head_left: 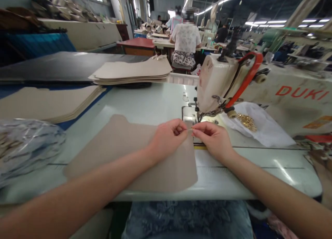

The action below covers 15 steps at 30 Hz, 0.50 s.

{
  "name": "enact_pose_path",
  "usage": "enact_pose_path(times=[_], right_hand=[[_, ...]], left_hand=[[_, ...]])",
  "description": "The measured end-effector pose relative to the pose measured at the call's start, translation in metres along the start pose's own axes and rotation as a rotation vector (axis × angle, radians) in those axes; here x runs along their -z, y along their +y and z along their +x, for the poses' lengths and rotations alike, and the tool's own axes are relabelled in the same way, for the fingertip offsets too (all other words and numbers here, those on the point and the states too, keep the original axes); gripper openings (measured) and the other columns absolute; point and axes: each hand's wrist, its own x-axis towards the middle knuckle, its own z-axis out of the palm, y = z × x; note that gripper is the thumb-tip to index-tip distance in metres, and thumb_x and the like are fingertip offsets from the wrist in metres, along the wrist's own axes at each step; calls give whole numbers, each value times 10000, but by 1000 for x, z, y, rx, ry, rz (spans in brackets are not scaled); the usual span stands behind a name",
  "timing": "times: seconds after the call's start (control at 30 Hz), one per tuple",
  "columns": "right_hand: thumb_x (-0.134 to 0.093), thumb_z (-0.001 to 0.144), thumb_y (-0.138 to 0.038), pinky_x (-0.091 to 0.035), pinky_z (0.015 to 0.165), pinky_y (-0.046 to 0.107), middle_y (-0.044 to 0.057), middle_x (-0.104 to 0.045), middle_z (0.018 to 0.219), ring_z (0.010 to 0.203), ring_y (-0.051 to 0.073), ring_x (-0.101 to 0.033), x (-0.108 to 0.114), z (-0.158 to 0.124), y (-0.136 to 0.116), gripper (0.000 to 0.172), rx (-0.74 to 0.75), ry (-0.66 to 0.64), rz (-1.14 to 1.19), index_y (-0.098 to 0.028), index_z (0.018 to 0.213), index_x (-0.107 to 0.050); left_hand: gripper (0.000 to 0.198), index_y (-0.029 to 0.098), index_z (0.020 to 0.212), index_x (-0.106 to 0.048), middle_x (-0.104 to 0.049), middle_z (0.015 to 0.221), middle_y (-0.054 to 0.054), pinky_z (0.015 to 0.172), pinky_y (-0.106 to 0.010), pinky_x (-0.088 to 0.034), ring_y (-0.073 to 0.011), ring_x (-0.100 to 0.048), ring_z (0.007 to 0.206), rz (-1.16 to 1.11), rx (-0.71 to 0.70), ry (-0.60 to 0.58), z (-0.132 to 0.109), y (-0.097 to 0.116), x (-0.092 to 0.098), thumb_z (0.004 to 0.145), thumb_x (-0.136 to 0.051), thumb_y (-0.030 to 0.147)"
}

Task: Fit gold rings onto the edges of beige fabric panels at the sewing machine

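Note:
A beige flat panel (129, 156) lies on the sewing machine table under my left forearm. My left hand (168, 137) is closed in a pinch above its right end, on a narrow light strip (189, 131). Facing it, my right hand (215, 140) pinches a tiny gold-coloured piece at the strip's other end; its exact shape is too small to tell. Both sets of fingertips almost meet, just in front of the needle area of the sewing machine (215, 83). Gold-coloured metal pieces (247, 122) sit in a heap on a white plastic bag (269, 125) beside the machine head.
Stacked beige panels (132, 71) lie behind on the table, with another stack (49, 102) at the left. A clear plastic bag (28, 145) of parts rests at the near left. Further back, a person in a white top (186, 38) sits at another machine.

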Motion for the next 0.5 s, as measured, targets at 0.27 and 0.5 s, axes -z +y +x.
enact_pose_path(times=[0.27,0.5], right_hand=[[-582,767,-202,-464,586,232,-13,-618,695,627,114,-586,-3,-3,4,57,79,1,-106,-173,809,-607],[-608,772,-197,-491,673,275,12,-624,819,735,139,-615,2,-5,-7,93,75,-61,-111,-185,860,-636]], left_hand=[[37,158,709,-582,-538,579,67,504,-164,-368,-59,-482,514,-31,-24,-67,0,-2,-7,739,-566,173],[56,155,768,-607,-601,610,41,538,-181,-449,-79,-578,545,-152,38,-111,3,0,-3,787,-586,203]])
